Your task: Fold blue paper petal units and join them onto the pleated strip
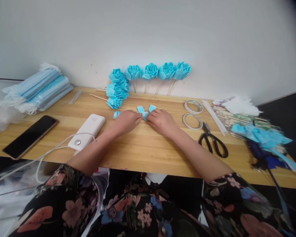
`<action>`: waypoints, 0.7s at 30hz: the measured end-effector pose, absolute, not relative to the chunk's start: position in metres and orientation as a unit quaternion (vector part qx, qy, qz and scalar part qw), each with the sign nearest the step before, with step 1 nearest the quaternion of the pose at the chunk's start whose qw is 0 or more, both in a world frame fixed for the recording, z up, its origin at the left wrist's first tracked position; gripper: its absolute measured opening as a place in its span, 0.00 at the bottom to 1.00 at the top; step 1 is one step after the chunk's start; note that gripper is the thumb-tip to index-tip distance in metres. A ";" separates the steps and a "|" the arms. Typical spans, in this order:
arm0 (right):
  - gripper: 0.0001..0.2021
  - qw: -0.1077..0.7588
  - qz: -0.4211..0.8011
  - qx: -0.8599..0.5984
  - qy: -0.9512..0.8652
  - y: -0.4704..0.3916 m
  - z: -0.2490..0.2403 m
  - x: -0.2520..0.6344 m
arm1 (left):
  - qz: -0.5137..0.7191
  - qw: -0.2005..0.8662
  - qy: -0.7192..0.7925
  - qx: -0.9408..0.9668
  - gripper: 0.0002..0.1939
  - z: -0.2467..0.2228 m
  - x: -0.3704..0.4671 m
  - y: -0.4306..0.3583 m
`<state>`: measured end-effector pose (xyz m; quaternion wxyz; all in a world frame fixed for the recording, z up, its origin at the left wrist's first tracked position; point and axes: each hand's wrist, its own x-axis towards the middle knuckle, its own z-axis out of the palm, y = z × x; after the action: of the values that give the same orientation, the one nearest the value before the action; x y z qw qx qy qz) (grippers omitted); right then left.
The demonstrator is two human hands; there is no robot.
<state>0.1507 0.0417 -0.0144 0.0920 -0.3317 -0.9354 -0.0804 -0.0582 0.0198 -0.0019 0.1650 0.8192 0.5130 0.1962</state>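
On my head camera I see both hands at a small blue piece, which sits between them near the middle of the wooden surface. The fingers of the left hand and right hand are bent and touch its edges; I cannot tell whether either set pinches it. Two blue scraps lie just beyond, and a folded bit lies left of the left hand. Farther back I see blue flowers on sticks; scissors lie to my right.
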 end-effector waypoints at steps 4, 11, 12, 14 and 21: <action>0.11 0.088 -0.085 -0.334 -0.935 0.047 -0.021 0.143 | 0.271 0.204 0.508 0.792 0.10 -0.010 -0.061 0.021; 0.09 0.267 0.060 -0.407 -0.871 0.041 -0.017 0.159 | 0.412 0.207 0.494 0.737 0.13 -0.009 -0.057 0.018; 0.08 0.304 0.101 -0.421 -0.849 0.039 -0.013 0.163 | 0.418 0.215 0.493 0.732 0.13 -0.009 -0.055 0.017; 0.07 0.343 0.175 -0.434 -0.815 0.035 -0.006 0.170 | 0.414 0.244 0.485 0.731 0.15 -0.007 -0.050 0.015; 0.08 0.350 0.196 -0.412 -0.818 0.033 0.000 0.176 | 0.346 0.379 0.472 0.716 0.13 -0.002 -0.039 0.006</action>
<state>0.1765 0.0325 0.0004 0.3501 -0.4125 -0.8178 0.1962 -0.0395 0.0062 -0.0021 0.3793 0.7163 0.4722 0.3464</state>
